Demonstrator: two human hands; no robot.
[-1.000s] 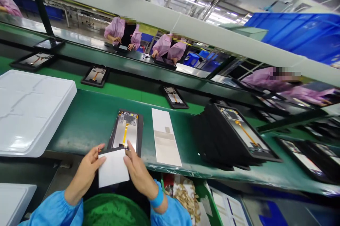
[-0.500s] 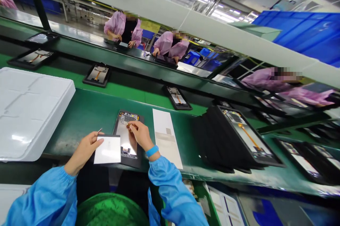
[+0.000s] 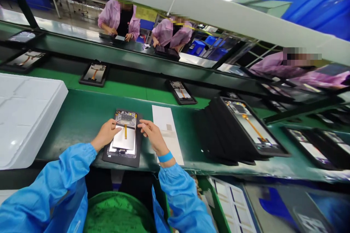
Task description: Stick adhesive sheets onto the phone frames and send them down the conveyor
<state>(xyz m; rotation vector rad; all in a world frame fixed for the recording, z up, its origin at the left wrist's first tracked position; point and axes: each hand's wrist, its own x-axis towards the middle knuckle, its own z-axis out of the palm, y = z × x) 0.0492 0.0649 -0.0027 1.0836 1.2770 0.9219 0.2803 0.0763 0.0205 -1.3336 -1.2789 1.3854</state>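
Observation:
A tablet with its back off (image 3: 108, 152) lies on a black mat (image 3: 133, 162) in front of me. Inside it is a flat white battery pack (image 3: 120, 142), low over the silver panel. My left hand (image 3: 107, 132) is closed on the battery's upper left edge, thumb on top, with thin leads by its fingertips. An orange ribbon cable (image 3: 125, 131) hangs down across the battery from the circuit board (image 3: 127, 118). Just right of the tablet, my right hand (image 3: 153, 136) has thumb and forefinger pinched together; anything between them is too small to make out.
A white sheet (image 3: 171, 145) lies right of the mat, then a stack of black mats (image 3: 216, 131) with an opened tablet (image 3: 254, 127) on top. White plastic trays (image 3: 30, 116) stand at left. Tablets such as this one (image 3: 180, 92) sit on the green belt (image 3: 123, 89). Co-workers sit beyond.
My left hand has brought the battery up and right, from the tablet's lower left into the tablet. My right hand has moved off the ribbon cable to the right, and the cable now lies over the battery.

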